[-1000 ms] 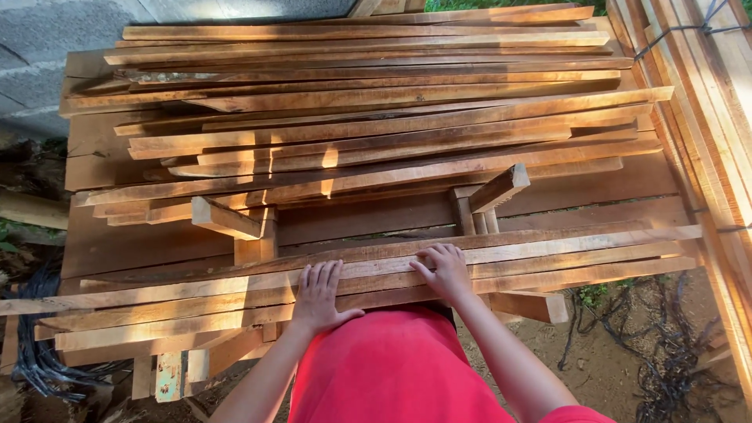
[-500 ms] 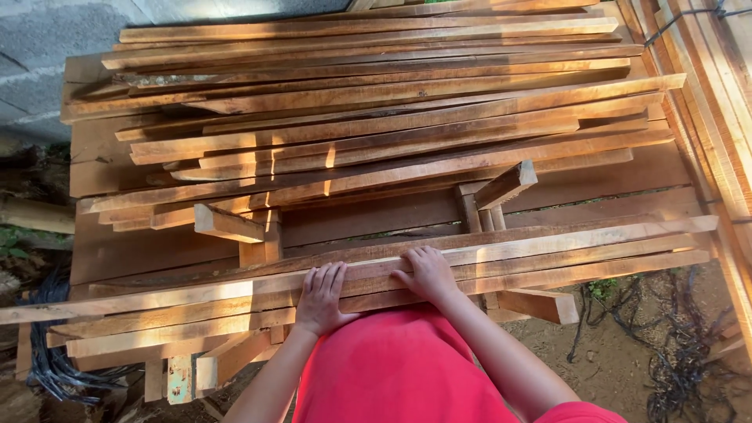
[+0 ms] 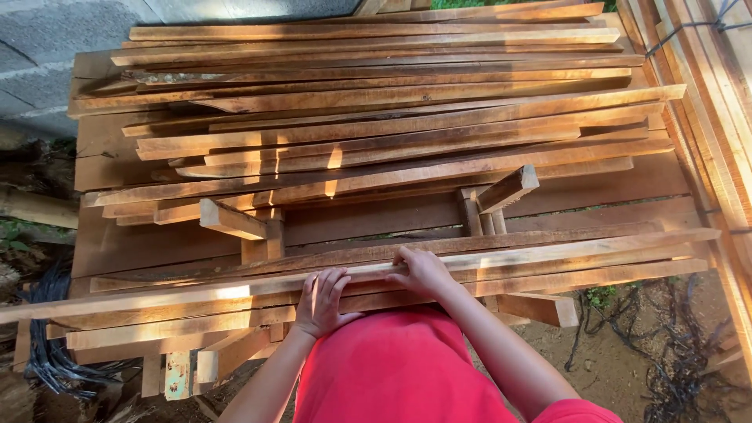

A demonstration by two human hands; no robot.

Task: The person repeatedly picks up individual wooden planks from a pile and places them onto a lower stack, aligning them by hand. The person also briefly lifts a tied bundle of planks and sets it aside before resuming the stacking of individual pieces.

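Hands first: your left hand (image 3: 321,301) lies flat, fingers spread, and your right hand (image 3: 423,270) curls over the long wooden batten (image 3: 548,252) atop the near stack (image 3: 595,274). Likely step: shifting it. Next, close both hands before lifting.

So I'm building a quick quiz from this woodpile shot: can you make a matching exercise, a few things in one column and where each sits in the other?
Things:
1. left hand
2. right hand
3. grey block wall
4. black cables

Places:
A. top left corner, behind the stack
B. on the ground at lower right
C. flat on the long slat, fingers spread, nearer the picture's left
D. curled over the same slat's far edge, nearer the middle

Pairs: 1-C, 2-D, 3-A, 4-B
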